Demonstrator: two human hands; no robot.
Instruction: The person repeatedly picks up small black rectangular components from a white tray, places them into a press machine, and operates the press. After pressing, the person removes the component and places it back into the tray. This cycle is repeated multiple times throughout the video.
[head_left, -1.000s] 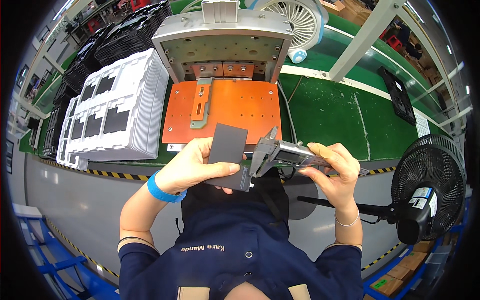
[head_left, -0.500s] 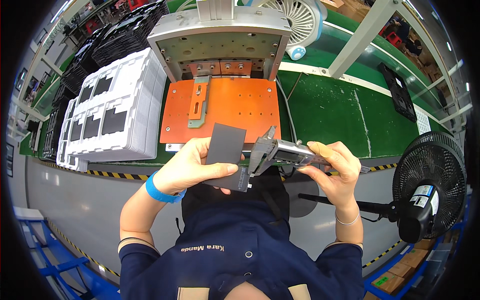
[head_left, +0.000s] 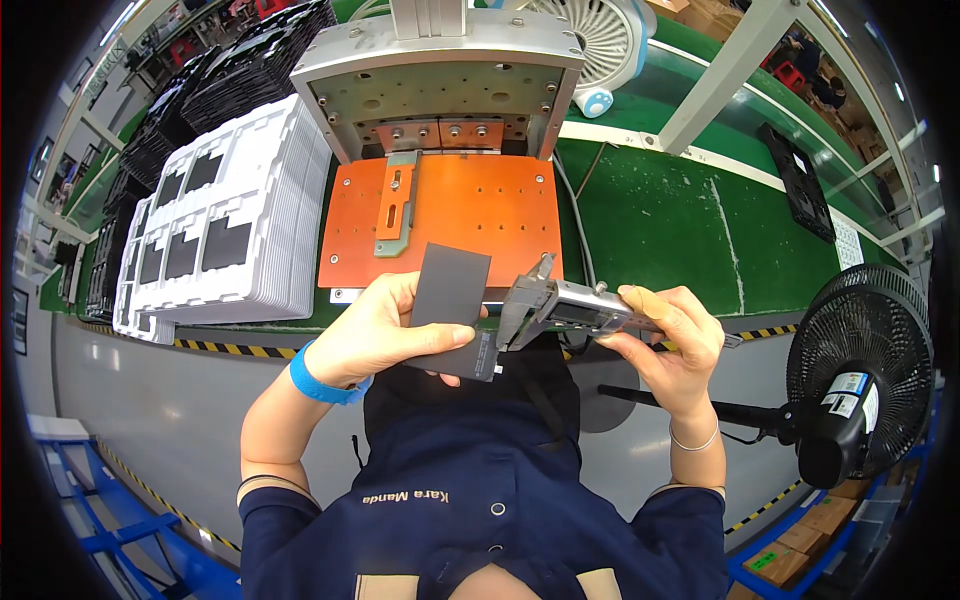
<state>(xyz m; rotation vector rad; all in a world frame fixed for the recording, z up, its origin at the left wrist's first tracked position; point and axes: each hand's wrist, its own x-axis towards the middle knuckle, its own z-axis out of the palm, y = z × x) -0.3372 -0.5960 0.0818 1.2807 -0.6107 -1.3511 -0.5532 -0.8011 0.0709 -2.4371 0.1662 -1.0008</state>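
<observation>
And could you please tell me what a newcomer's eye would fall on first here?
Probably the bright orange plate in the metal frame, at upper centre on the green bench. Lower in view, the left hand holds a flat dark-grey piece and the right hand a caliper. Left of the frame stands a stack of white trays.

Your left hand (head_left: 400,325): thumb (head_left: 445,338) laid across the top, fingers (head_left: 449,380) curled under, grip closed. Your right hand (head_left: 675,340): thumb opposing fingers, pinching. Both your forearms (head_left: 280,415) angled forward, hands apart.
</observation>
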